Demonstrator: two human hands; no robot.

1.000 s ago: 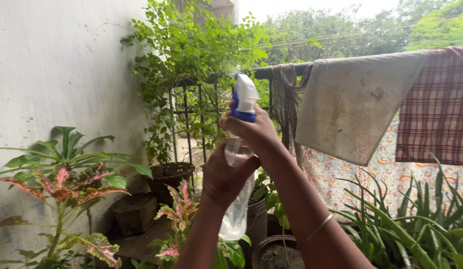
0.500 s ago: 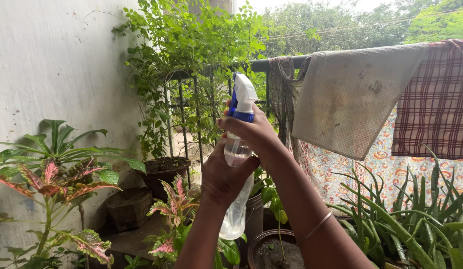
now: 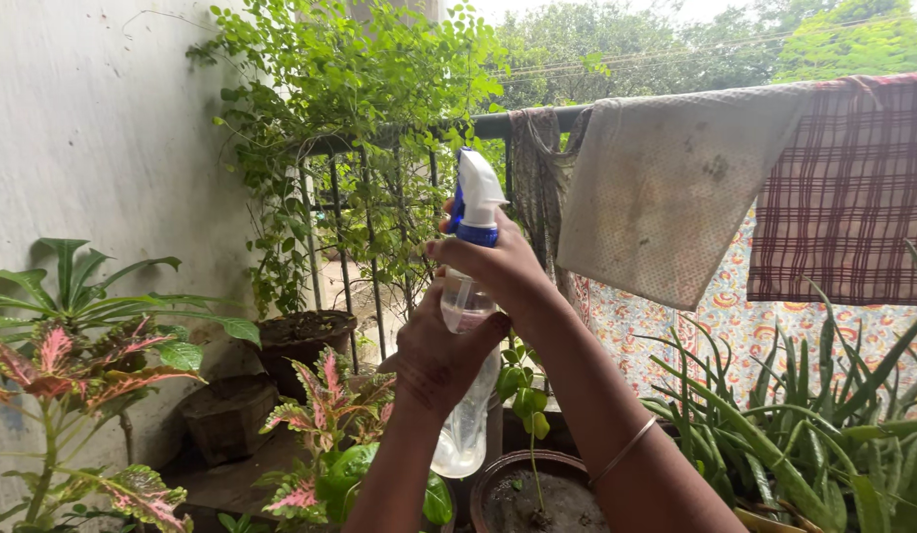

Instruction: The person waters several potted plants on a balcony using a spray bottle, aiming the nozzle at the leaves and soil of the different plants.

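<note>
I hold a clear plastic spray bottle (image 3: 465, 426) upright in front of me, with a white and blue trigger head (image 3: 476, 202) on top. My left hand (image 3: 440, 355) wraps around the bottle's middle. My right hand (image 3: 493, 265) grips the neck and trigger head from the right, a thin bangle on that forearm. The nozzle points away, toward a leafy climbing plant (image 3: 365, 118) on a black metal railing (image 3: 369, 257). A little liquid shows inside the bottle.
Potted plants crowd the floor: pink-and-green leafy ones (image 3: 325, 415) at the lower left, spiky aloe (image 3: 813, 415) at the right, dark pots (image 3: 305, 341) by the white wall (image 3: 93, 148). Cloths (image 3: 675, 197) hang over the rail at the right.
My view has shifted slightly; the bottle and both hands keep the same pose, raised a little toward the climbing plant.
</note>
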